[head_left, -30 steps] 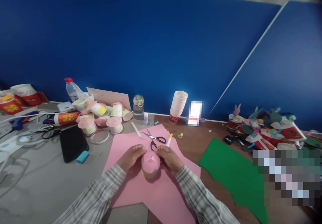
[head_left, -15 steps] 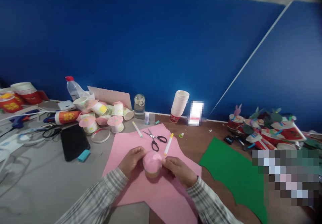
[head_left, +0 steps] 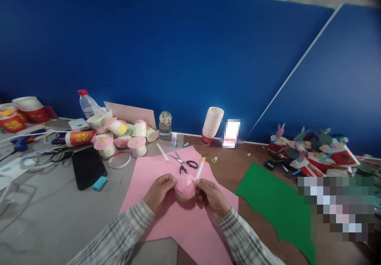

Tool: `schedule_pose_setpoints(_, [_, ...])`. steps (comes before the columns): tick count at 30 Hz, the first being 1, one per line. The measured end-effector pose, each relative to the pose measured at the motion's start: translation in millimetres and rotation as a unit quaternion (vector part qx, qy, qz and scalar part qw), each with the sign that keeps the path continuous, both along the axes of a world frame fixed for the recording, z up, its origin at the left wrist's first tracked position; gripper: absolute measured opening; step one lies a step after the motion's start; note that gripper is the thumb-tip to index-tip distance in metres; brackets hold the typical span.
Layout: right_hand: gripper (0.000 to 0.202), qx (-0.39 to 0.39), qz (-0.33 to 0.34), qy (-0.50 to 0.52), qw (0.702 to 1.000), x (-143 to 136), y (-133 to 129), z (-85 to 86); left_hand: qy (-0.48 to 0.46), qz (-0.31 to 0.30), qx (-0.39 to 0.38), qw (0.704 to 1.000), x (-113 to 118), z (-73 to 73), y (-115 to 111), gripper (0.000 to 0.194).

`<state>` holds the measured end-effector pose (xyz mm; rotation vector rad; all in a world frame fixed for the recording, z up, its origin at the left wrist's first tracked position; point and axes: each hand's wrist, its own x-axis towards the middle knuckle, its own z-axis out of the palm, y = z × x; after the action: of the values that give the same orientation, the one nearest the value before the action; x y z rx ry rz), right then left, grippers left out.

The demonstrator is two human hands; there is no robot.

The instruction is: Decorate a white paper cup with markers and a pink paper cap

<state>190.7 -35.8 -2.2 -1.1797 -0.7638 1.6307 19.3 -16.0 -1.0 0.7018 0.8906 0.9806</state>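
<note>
A round, domed piece of pink paper (head_left: 185, 185) is held up between both my hands, over the pink sheet. A greyish rim shows along its lower edge; what lies under the pink cannot be made out. My left hand (head_left: 161, 192) pinches its left edge between thumb and fingers. From the other side, my right hand (head_left: 212, 197) grips the right edge, fingers curled. Just beyond are black-handled scissors (head_left: 186, 163), blades parted, and a white marker with a yellow cap (head_left: 200, 168). The large pink sheet (head_left: 154, 225) lies flat under everything here.
Pink-topped paper cups (head_left: 137, 146) crowd the left, near a black phone (head_left: 88, 167) and a blue eraser-like block (head_left: 99, 183). Stacked cups (head_left: 212, 124) lean at the back. Green sheet (head_left: 276, 209) lies right, below decorated cups (head_left: 320, 157). A blue partition (head_left: 190, 58) stands behind.
Both hands have shifted slightly up and to the right with the pink piece. It is tipped so its brownish lower part no longer shows, and it covers part of the scissors' handle.
</note>
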Motion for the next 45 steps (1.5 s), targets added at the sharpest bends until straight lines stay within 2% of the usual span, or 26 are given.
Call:
schedule_pose_setpoints(4, [0.032, 0.000, -0.011, 0.020, 1.000, 0, 2, -1.5, -0.007, -0.007, 0.029, 1.000, 2, 2.7, -1, 0.041])
schedule_pose_setpoints(9, [0.032, -0.002, -0.012, 0.039, 0.999, 1, 2, 0.0, 0.000, -0.029, 0.032, 0.999, 1, -1.7, 1, 0.041])
schedule_pose_setpoints(17, [0.032, -0.013, 0.013, 0.043, 0.999, 5, 2, -3.3, -0.005, -0.057, 0.032, 0.998, 2, -3.6, 1, 0.043])
schedule_pose_setpoints(34, [0.035, -0.024, 0.054, 0.054, 0.997, 9, 5, -4.2, -0.020, -0.059, 0.027, 0.998, 8, -4.0, -1, 0.047])
schedule_pose_setpoints(41, [0.033, -0.024, 0.052, 0.046, 0.997, 13, 4, 1.0, -0.012, -0.063, 0.040, 0.997, 7, -6.4, 0, 0.043])
schedule_pose_setpoints(45, [0.035, -0.013, 0.077, 0.014, 0.997, 21, 2, 4.8, -0.003, -0.063, 0.048, 0.997, 6, -7.9, -1, 0.041])
